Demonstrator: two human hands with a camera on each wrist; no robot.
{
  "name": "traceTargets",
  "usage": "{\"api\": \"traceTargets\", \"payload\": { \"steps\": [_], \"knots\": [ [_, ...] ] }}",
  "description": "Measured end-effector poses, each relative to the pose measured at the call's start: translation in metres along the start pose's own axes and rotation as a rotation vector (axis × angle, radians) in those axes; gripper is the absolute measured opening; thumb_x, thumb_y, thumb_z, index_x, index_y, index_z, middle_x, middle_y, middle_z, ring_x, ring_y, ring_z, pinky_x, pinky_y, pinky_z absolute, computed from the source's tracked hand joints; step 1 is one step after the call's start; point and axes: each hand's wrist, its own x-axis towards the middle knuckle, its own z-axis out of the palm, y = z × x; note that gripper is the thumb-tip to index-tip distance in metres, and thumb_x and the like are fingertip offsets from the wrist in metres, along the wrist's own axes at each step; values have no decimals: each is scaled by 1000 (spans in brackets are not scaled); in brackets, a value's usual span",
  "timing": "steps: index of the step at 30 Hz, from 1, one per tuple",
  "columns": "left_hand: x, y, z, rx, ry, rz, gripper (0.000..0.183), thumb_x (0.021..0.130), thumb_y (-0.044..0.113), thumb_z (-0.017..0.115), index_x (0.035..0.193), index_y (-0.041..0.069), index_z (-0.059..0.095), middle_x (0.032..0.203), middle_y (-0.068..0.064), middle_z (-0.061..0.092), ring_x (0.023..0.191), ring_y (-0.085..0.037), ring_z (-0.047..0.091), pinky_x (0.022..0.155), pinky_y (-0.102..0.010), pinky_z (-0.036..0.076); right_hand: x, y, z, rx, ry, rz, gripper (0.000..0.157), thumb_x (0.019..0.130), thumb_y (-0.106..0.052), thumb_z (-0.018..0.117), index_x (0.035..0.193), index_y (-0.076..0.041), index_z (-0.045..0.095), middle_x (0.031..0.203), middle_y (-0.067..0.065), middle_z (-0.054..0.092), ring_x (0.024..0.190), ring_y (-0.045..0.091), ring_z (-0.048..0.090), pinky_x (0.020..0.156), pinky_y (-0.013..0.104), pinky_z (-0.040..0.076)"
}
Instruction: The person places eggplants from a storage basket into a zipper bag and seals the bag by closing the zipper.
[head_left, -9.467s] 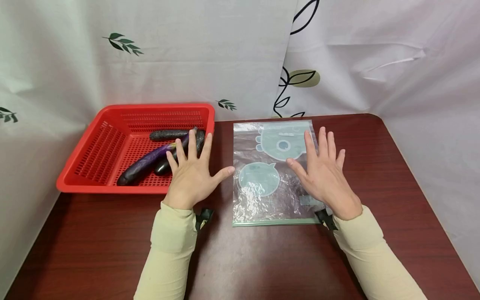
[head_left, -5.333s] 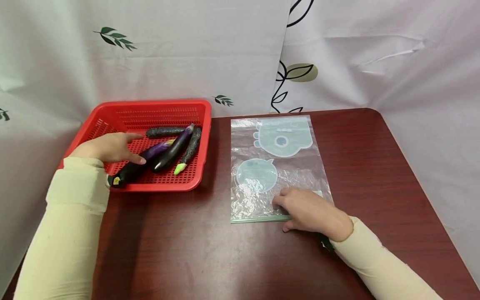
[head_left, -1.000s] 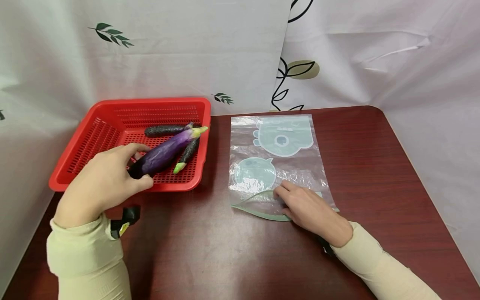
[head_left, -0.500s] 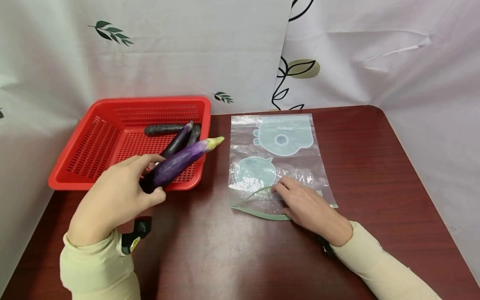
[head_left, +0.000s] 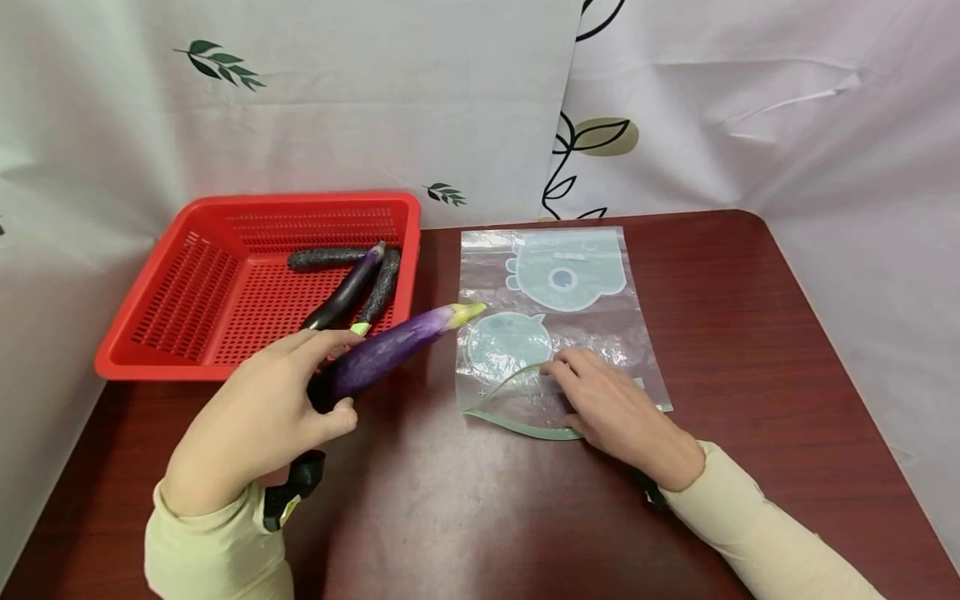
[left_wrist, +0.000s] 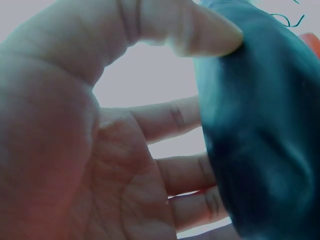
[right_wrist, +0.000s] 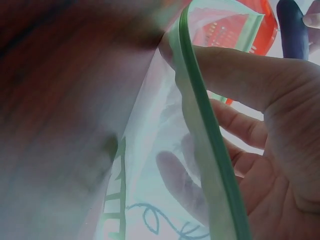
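Note:
My left hand (head_left: 262, 412) grips a long purple eggplant (head_left: 393, 350) by its dark end, thumb on one side and fingers on the other. Its pale yellow stem end points right and overlaps the left edge of a clear zip bag (head_left: 510, 342) in the head view. That bag lies flat, printed with pale green shapes. My right hand (head_left: 611, 408) holds its green-edged mouth parted, fingers at the upper lip and thumb at the lower. From the right wrist, the green zip strip (right_wrist: 202, 102) runs across the thumb. In the left wrist view the eggplant (left_wrist: 260, 130) looks dark blue.
A red perforated basket (head_left: 300, 198) stands at the back left. In it lie another eggplant (head_left: 348, 292) and two dark rough-skinned long vegetables, one along the back (head_left: 322, 258) and one green-tipped (head_left: 385, 283). A white patterned curtain (head_left: 337, 108) hangs behind the table.
My left hand has lifted the eggplant out of the basket and carried it right, toward the bag. Earlier my right hand parted the bag's mouth; its upper lip has risen slightly since.

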Motion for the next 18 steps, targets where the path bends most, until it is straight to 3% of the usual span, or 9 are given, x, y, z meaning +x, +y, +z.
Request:
{"api": "traceTargets", "payload": {
  "steps": [9, 18],
  "knots": [
    [0, 10, 8, -6, -27, 36, 55, 70, 20, 71, 125, 15, 64, 110, -6, 66, 92, -21, 62, 78, -44, 50, 1, 0, -1, -32, 16, -13, 65, 68, -4, 89, 125, -1, 59, 118, 11, 57, 107, 29, 55, 94, 42, 47],
    [3, 21, 17, -1, -79, 52, 51, 71, 22, 70, 121, 15, 65, 109, -6, 65, 93, -20, 61, 78, -42, 51, 1, -1, -3, -44, 2, 14, 72, 68, -13, 93, 130, -2, 57, 122, 12, 56, 108, 29, 54, 90, 44, 49]
  ]
}}
